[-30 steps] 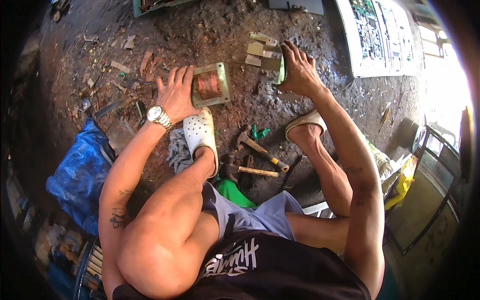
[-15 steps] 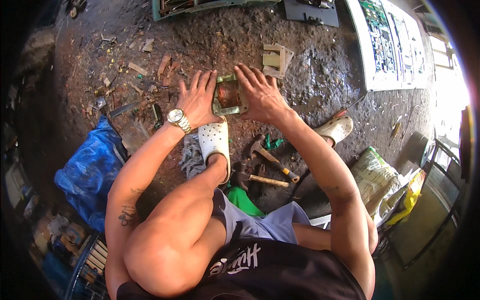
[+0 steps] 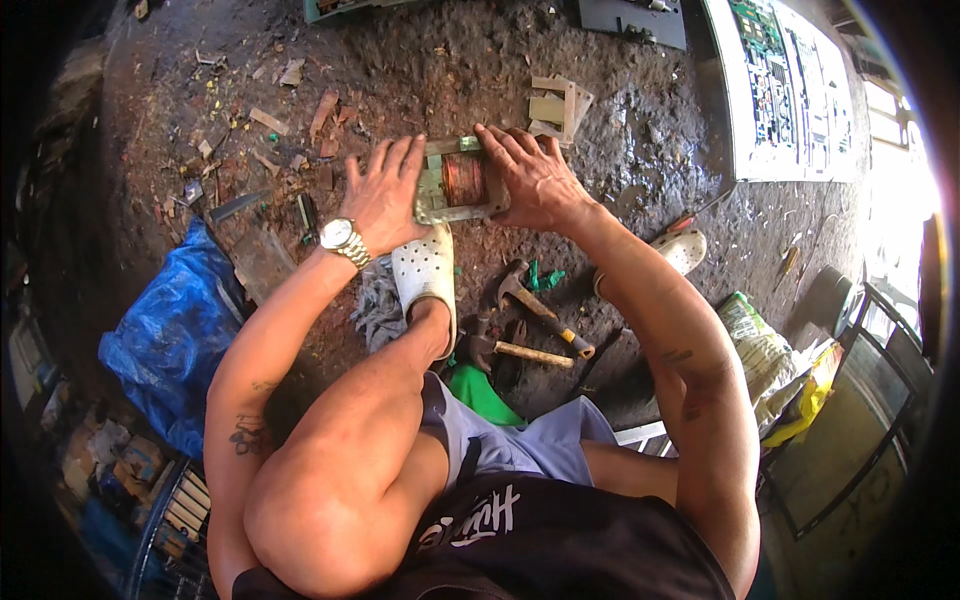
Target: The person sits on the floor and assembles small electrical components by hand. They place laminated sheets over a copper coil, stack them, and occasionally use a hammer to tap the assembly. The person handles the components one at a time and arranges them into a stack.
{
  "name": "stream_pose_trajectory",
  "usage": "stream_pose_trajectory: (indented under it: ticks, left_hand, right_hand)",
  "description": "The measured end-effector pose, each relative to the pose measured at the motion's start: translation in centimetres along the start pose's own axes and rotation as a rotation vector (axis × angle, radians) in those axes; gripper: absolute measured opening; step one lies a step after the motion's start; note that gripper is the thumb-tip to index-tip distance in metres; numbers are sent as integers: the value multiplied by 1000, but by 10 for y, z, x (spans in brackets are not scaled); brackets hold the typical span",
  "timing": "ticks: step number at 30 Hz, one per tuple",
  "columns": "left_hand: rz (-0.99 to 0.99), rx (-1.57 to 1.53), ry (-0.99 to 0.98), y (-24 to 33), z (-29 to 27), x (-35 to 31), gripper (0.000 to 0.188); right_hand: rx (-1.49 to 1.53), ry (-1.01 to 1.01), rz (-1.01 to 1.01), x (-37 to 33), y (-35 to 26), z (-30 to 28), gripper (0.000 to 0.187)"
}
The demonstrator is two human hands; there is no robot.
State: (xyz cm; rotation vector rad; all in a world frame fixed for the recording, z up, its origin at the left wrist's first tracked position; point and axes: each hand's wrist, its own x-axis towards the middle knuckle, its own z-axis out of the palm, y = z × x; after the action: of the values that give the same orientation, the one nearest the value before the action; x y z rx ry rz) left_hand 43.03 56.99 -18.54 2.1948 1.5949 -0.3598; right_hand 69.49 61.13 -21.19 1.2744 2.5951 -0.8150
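A transformer (image 3: 464,184) with a reddish copper winding and a pale, greenish metal core is held level between my two hands, just beyond the toe of my white clog (image 3: 424,262). My left hand (image 3: 388,193), with a watch at the wrist, presses its palm and thumb side to the transformer's left side. From the right, my right hand (image 3: 535,180) wraps that end, its fingertips over the far corner. Two hammers lie on the ground closer to me: one with a dark and yellow handle (image 3: 550,320) and one with a wooden handle (image 3: 533,354).
Beyond my right hand lie flat pale plates (image 3: 560,108). A white panel with green circuit boards (image 3: 785,95) stands far right. Scraps (image 3: 268,122) litter the dirt ground at left, by a blue tarp (image 3: 178,335). A sack (image 3: 760,345) sits at right.
The transformer has turned and now shows more of its left side, looking wider between my hands. My left hand moved slightly left, my right slightly right. My right foot's clog shifted a little.
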Motion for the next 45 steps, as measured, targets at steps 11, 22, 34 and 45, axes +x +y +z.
stream_pose_trajectory:
  ticks: [11,22,34,45]
  left_hand:
    - [-204,-86,168,-105,4,-29,136]
    - [263,-78,259,33,-44,132,154]
    - [178,-84,149,-7,-30,58,161]
    - [129,-126,57,46,-5,27,117]
  right_hand:
    - [-107,121,168,-41,91,-27,129]
    - [-54,255,429,-27,135,-60,138]
    - [35,92,228,-49,41,-49,128]
    - [73,268,-138,-12,-2,-1,98]
